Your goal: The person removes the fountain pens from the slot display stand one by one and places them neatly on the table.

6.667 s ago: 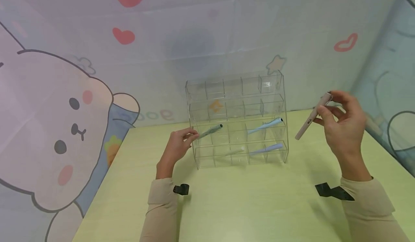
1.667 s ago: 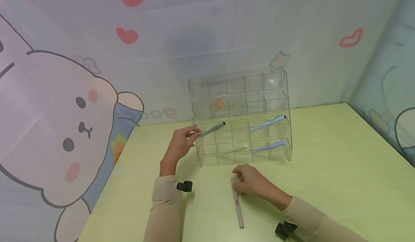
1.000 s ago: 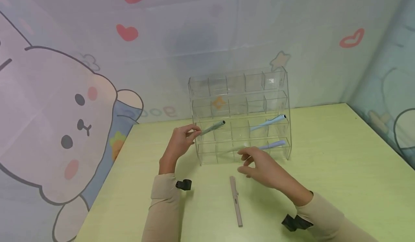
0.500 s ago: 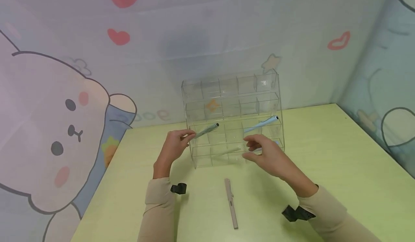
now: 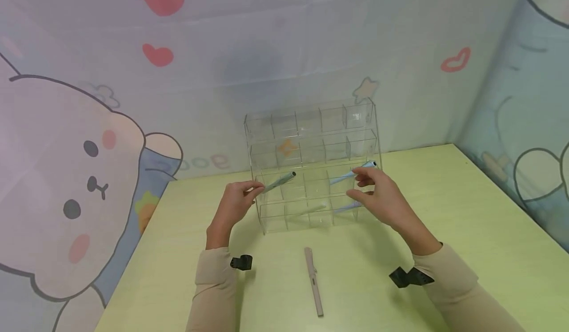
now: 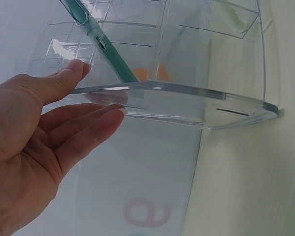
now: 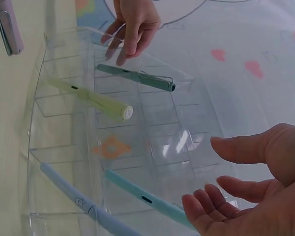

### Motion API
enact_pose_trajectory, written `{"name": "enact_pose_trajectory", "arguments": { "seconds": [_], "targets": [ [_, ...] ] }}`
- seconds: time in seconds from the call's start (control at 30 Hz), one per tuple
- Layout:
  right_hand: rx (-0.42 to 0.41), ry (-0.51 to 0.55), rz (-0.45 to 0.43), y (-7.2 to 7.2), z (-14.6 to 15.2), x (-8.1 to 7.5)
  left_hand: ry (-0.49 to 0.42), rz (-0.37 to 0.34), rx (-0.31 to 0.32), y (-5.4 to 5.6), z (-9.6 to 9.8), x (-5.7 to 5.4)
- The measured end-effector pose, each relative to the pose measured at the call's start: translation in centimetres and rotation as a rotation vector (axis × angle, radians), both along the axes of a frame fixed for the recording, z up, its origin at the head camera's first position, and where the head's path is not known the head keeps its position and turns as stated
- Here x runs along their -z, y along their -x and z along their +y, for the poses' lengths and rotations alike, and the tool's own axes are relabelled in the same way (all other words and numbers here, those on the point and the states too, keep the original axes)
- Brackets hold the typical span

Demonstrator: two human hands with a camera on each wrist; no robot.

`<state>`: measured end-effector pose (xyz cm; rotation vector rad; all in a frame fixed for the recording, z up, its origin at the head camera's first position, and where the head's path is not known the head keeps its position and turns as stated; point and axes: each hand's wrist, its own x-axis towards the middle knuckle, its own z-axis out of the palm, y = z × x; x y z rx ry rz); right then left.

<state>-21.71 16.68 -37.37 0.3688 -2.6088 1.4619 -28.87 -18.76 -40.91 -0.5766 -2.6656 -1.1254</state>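
A clear acrylic rack with tiered compartments stands on the table. My left hand pinches its left side panel, thumb inside and fingers outside, as the left wrist view shows. Close by, a dark green pen leans in the second-lowest tier. My right hand hovers before the rack's right part, thumb and fingers apart, beside a light blue pen in that same tier. The lowest tier holds a pale yellow-green pen and a lavender-blue pen. A taupe pen lies on the table.
The pale yellow-green table runs around the rack. Behind it hangs a printed cloth backdrop with hearts and a cartoon animal, close to the rack's rear. Another printed cloth hangs at the right.
My right hand has set the taupe pen down on the table and let it go. It has since moved up and right to the light blue pen. My left hand keeps its hold.
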Motion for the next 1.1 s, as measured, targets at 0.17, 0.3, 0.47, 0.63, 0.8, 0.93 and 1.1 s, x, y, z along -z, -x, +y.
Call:
{"name": "enact_pose_trajectory", "arguments": {
  "seconds": [0.17,0.3,0.47,0.63,0.8,0.93,1.1],
  "targets": [
    [0.078,0.038,0.073,0.4,0.2,0.2,-0.013,0.004,0.004,0.1,0.0,0.1],
    [0.177,0.023,0.14,0.7,0.1,0.6,-0.007,0.009,0.001,0.1,0.0,0.1],
    [0.257,0.022,0.194,1.1,-0.1,1.0,-0.004,0.013,-0.001,0.1,0.0,0.0],
    [0.297,0.019,0.281,1.7,-0.1,1.6,0.005,0.025,0.004,0.1,-0.1,0.0],
    [0.328,0.01,0.352,2.4,0.0,2.4,0.009,0.026,0.008,0.1,-0.2,0.1],
    [0.331,-0.005,0.384,2.8,0.3,2.7,0.002,0.02,0.009,0.2,-0.2,0.2],
    [0.313,-0.017,0.405,3.4,0.7,2.9,-0.011,0.018,0.009,0.3,-0.1,0.1]
  ]
}}
